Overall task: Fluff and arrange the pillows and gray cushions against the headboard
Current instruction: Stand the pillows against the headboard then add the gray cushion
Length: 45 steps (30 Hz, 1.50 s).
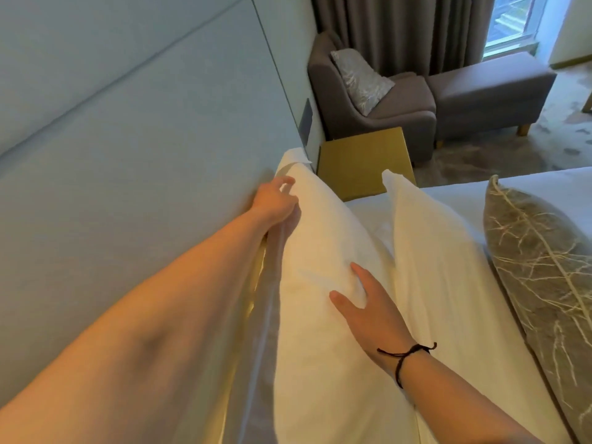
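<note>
Pillows first: the white pillow [320,238] I'm working on stands upright against the headboard [128,155]. My left hand [277,203] is up at its far top edge, fingers curled and pinching the fabric there. My right hand [368,306] lies flat on its front face, fingers spread and pressing in. Just right of it stands a second white pillow [442,267], then the gray cushion [541,267] with a leaf pattern. Far off, an armchair [371,104].

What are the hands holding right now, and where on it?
The left hand grips the top edge of the white pillow beside the headboard. The right hand only presses flat on its front.
</note>
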Available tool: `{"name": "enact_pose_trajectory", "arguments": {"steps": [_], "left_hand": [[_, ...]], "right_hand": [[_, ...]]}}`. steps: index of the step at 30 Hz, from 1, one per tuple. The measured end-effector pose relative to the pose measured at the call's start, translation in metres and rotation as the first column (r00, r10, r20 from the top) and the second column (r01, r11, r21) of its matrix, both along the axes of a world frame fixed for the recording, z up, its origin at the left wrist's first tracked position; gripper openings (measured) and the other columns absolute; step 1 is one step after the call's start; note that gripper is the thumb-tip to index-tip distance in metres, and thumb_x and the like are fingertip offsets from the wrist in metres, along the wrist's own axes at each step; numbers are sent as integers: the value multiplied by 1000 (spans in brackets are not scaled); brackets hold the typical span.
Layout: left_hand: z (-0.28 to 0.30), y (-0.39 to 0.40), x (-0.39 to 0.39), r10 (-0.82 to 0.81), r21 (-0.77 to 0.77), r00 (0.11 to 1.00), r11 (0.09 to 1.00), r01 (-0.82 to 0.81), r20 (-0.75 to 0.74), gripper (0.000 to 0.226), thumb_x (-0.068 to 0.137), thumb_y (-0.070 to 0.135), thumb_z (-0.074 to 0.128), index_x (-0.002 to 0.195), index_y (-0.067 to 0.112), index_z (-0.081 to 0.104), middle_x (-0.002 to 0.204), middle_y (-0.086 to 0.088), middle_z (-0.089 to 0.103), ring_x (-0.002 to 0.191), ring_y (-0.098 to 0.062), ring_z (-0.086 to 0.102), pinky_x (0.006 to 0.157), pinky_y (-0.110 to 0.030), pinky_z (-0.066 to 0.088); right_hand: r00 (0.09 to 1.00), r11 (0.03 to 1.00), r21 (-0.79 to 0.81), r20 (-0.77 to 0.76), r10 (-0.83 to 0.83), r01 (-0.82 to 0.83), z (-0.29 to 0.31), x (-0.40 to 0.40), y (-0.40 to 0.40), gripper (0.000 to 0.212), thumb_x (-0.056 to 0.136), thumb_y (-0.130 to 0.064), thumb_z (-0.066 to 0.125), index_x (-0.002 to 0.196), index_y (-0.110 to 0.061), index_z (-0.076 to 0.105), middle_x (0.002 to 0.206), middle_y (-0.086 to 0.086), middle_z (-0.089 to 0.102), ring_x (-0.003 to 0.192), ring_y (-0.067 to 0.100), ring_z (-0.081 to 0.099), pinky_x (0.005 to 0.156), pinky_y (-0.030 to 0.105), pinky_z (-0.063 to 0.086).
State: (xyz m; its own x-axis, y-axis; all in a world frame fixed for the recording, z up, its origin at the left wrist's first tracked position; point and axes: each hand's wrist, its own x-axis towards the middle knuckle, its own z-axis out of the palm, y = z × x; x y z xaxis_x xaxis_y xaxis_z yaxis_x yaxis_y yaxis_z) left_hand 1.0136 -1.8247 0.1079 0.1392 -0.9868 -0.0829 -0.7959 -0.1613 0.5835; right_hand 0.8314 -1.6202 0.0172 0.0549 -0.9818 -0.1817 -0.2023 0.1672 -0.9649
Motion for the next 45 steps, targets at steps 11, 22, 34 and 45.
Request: {"name": "enact_pose_trajectory", "arguments": {"steps": [11, 22, 34, 45], "left_hand": [[18, -104, -6, 78, -117, 943, 992, -42, 323, 43, 98, 10, 51, 140, 5, 48, 143, -15, 51, 131, -31, 48, 108, -35, 39], [35, -103, -22, 307, -398, 946, 885, -242, 108, 52, 92, 3, 45, 140, 20, 35, 119, -15, 58, 103, -33, 60, 78, -41, 47], [41, -107, -22, 163, -404, 965, 912, -68, 206, 36, 81, -13, 28, 94, 18, 43, 79, -2, 44, 61, -19, 38, 48, -33, 34], [46, -96, -32, 158, 91, 987, 983, -161, 42, 47, 101, 30, 42, 139, 4, 48, 142, -20, 51, 129, -38, 50, 73, -35, 46]], "right_hand": [[965, 985, 29, -196, 172, -169, -18, -8, 9, 77, 83, -68, 50, 143, -60, 2, 154, -33, -3, 144, -5, 7, 117, 28, 19], [958, 983, 40, -219, 184, -180, -21, -6, 12, 77, 81, -71, 47, 137, -66, -4, 151, -40, -10, 143, -9, 1, 119, 30, 17], [942, 974, 77, -246, 227, -215, -18, -10, 18, 75, 86, -65, 47, 141, -62, -4, 153, -36, -11, 144, -5, 2, 119, 29, 14], [936, 965, 156, -256, 244, -209, -14, -11, 20, 78, 84, -68, 47, 140, -63, -7, 155, -32, -10, 146, 0, 7, 119, 34, 19]]}}
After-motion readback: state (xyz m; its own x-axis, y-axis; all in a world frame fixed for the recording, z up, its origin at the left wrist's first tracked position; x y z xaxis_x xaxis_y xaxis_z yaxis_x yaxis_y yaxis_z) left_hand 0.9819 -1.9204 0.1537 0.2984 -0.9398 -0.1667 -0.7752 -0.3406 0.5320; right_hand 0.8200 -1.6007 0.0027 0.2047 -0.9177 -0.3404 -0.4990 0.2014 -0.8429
